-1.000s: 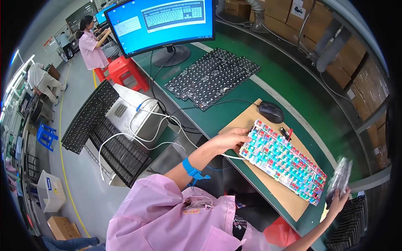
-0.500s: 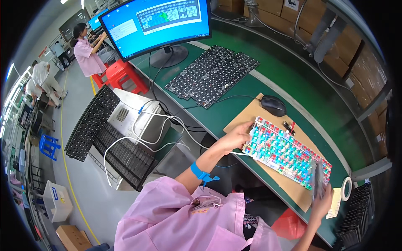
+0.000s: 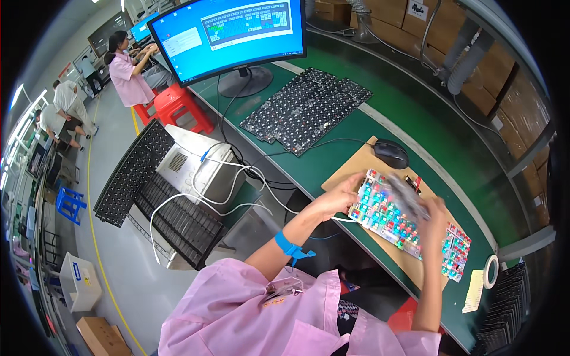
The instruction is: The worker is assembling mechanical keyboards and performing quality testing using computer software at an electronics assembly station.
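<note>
A keyboard without keycaps point(image 3: 374, 209), its switches lit red, green and blue, lies on a brown board point(image 3: 339, 171) at the table's near edge. My left hand point(image 3: 341, 198) grips its left end between thumb and fingers. Over its middle, my right hand point(image 3: 433, 218) is closed on a long grey object point(image 3: 406, 197), smeared by motion, whose kind I cannot make out. That object slants toward the keyboard's left half; whether it touches the switches is unclear. Round my left wrist runs a blue strap point(image 3: 291, 249).
A black mouse point(image 3: 390, 154) sits behind the keyboard. Stacked black perforated plates point(image 3: 306, 110) lie near the monitor point(image 3: 231, 35). At right are a tape roll point(image 3: 490, 272), a yellow paper point(image 3: 474, 291) and a black rack point(image 3: 504, 308). White cable point(image 3: 196, 196) loops at left; a co-worker point(image 3: 129, 77) sits beyond.
My right hand has swept the grey object from the keyboard's right end leftward to its middle and left half. Highlighted keys on the monitor have shifted left. My left hand keeps its hold.
</note>
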Demonstrator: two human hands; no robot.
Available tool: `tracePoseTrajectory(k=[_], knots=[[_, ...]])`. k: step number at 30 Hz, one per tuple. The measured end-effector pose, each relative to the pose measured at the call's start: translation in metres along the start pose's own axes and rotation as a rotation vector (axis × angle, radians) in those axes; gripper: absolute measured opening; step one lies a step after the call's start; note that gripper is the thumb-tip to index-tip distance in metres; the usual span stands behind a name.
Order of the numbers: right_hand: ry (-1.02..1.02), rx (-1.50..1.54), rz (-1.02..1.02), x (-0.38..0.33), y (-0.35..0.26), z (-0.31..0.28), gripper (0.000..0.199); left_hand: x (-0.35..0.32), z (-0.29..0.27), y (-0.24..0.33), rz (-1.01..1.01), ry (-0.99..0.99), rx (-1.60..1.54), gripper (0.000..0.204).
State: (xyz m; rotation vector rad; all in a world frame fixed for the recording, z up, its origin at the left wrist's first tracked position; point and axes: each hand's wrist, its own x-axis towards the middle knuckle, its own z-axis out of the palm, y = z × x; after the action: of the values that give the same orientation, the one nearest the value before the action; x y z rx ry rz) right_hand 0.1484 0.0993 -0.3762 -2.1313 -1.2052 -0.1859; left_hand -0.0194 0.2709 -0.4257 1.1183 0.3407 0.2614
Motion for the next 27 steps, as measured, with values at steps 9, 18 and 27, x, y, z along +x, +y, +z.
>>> tracePoseTrajectory(k=[9,18,27], knots=[[0.165,-0.350,0.214,-0.084,0.151,-0.128,0.019,-0.003,0.008,-0.001,-0.012,0.066,0.018,0.064],[0.198,-0.238,0.273,-0.108,0.174,-0.128,0.017,0.001,0.009,0.000,-0.014,0.056,0.040,0.063],[0.294,-0.360,0.145,-0.105,0.187,-0.121,0.019,0.001,0.007,-0.001,0.018,0.046,0.096,0.062]])
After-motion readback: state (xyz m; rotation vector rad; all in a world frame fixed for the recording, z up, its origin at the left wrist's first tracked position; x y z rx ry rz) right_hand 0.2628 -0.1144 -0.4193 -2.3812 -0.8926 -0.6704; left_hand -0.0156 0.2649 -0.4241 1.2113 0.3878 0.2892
